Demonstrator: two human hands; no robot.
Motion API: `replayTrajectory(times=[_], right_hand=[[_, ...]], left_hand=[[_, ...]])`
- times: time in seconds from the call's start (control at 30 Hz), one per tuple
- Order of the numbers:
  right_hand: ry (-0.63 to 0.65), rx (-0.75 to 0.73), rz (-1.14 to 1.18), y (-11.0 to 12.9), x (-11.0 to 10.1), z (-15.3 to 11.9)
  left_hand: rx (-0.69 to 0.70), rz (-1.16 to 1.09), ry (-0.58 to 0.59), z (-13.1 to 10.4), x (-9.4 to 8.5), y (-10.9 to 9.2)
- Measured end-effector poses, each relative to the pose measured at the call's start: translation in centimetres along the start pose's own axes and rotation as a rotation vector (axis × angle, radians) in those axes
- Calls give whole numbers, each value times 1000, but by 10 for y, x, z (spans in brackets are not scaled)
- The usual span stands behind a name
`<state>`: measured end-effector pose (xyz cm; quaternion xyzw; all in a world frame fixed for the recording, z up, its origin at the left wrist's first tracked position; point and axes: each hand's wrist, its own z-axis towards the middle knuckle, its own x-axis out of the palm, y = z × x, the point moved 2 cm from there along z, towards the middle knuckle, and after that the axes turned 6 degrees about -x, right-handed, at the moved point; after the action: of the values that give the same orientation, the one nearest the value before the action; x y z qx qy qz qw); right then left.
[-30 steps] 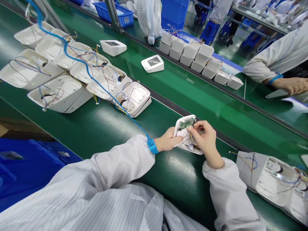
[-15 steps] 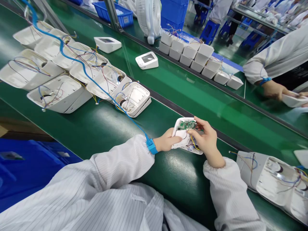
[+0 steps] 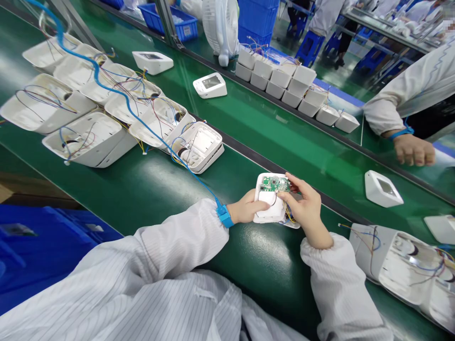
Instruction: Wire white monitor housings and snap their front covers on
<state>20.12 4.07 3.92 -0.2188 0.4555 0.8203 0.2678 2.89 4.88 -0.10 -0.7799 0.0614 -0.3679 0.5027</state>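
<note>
A white plastic housing (image 3: 267,213) with a green circuit board (image 3: 273,183) in its upper part is held above the green bench. My left hand (image 3: 247,207) grips its left side, thumb lying across the front. At the right side, my right hand (image 3: 304,201) has thumb and fingers closed at the edge of the board; what exactly they pinch is too small to tell. Yellow and blue wires (image 3: 289,214) hang below my right thumb, over another white part that is mostly hidden. A blue strap (image 3: 224,215) with a coiled cord circles my left wrist.
Open white housings with wires (image 3: 159,118) crowd the bench at left, and more housings (image 3: 405,265) stand at right. The green belt (image 3: 256,118) carries white devices (image 3: 210,86). Across it are stacked housings (image 3: 280,78), a fan (image 3: 220,28) and a co-worker's hand (image 3: 414,149).
The held housing has tilted so its front faces up more, covering more of the wires. Devices on the belt have shifted left. The co-worker's hand has let go of a device, now on the belt.
</note>
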Motion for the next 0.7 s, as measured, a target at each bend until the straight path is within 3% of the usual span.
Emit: replayTrajectory(times=[0.5,0.7], right_hand=[[-25,135,139,-5,2,0],[47,149,241,-10,3,4]], left_hand=[[22,16,21,2,-3,3],[7,-55,29,4,-4,2]])
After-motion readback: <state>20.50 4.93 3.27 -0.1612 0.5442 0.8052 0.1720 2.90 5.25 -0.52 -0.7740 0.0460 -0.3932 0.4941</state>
